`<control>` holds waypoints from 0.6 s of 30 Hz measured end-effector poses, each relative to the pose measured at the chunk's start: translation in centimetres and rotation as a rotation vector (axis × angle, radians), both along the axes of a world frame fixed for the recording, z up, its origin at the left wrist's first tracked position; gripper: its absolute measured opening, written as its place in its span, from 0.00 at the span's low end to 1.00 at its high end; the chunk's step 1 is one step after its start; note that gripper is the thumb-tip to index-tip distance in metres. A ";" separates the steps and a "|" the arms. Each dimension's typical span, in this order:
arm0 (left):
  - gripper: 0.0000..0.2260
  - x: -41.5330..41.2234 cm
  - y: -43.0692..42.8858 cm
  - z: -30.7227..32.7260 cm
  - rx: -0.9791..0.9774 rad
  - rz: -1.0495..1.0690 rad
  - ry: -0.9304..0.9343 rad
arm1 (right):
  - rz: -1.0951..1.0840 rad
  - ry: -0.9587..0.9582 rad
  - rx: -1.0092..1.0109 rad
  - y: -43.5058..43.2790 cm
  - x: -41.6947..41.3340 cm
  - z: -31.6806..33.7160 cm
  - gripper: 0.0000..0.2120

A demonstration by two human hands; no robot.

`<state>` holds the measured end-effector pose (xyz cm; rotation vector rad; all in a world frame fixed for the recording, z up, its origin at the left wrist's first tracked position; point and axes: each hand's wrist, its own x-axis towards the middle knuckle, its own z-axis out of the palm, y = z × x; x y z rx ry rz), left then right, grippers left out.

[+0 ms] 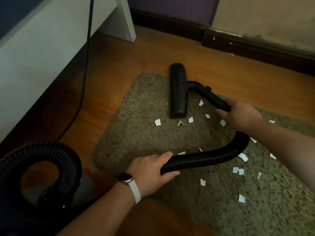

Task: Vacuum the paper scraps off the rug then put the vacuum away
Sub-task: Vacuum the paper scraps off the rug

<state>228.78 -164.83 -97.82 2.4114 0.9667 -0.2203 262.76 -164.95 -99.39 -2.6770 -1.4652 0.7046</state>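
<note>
A shaggy olive-brown rug (pixel 136 133) lies on the wooden floor, with several white paper scraps (pixel 157 122) scattered over its middle and right. The black vacuum floor head (pixel 178 90) rests flat on the rug's far edge. My right hand (pixel 240 114) grips the rigid black neck just behind the head. My left hand (pixel 151 171), with a white-strapped watch on the wrist, holds the ribbed black hose (pixel 213 157), which arcs between both hands. The hose loops on at the lower left over the vacuum body (pixel 81 186), mostly hidden.
A white furniture panel and leg (pixel 51 45) stand at the left, with a black power cord (pixel 85 74) hanging beside them down to the floor. A dark skirting board (pixel 255 46) runs along the far wall. Bare wooden floor (pixel 105 68) surrounds the rug.
</note>
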 end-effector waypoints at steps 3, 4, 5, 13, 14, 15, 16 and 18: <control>0.24 -0.3 -0.2 -0.3 -0.007 -0.014 0.008 | 0.013 0.024 -0.005 -1.0 -0.2 0.1 0.18; 0.24 -0.4 -0.3 -0.3 -0.005 -0.019 0.008 | 0.015 0.043 -0.006 -1.4 -0.3 0.1 0.17; 0.24 -0.4 -0.4 -0.3 -0.004 -0.027 0.010 | 0.014 0.059 -0.008 -1.7 -0.3 0.2 0.17; 0.25 0.4 -0.5 -0.2 -0.037 -0.100 0.009 | -0.014 0.061 -0.015 -4.9 -0.2 0.9 0.20; 0.25 0.5 -0.5 -0.3 -0.031 -0.109 0.009 | -0.019 0.063 -0.019 -5.4 0.0 1.0 0.20; 0.25 0.7 -0.5 -0.3 -0.021 -0.117 0.007 | -0.028 0.064 -0.025 -5.8 0.1 1.0 0.18; 0.25 0.9 -0.5 -0.3 -0.011 -0.125 0.003 | -0.040 0.067 -0.028 -6.2 0.2 1.1 0.17; 0.24 1.4 -0.5 0.0 0.001 -0.143 -0.002 | -0.059 0.085 -0.020 -6.9 0.6 1.2 0.14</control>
